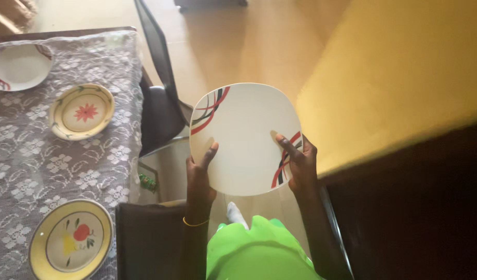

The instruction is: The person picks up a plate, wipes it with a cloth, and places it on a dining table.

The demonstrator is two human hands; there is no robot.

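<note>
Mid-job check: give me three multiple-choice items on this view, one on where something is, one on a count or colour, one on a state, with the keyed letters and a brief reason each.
1. Where is the white square plate?
A. Flat on the table
B. Held up in both hands, off to the side of the table
C. On the dark chair seat

2. How many plates lie on the lace tablecloth?
A. One
B. Three
C. Five

3. How are the hands placed on the held plate?
A. Left hand and right hand grip opposite edges, thumbs on its face
B. Only the right hand touches it
C. Both hands lie flat beneath it

Answers:
1 B: it is lifted above the person's green clothing.
2 B: a flower plate, a fruit plate, and a white plate at the far corner.
3 A: a thumb shows on each side.
</note>
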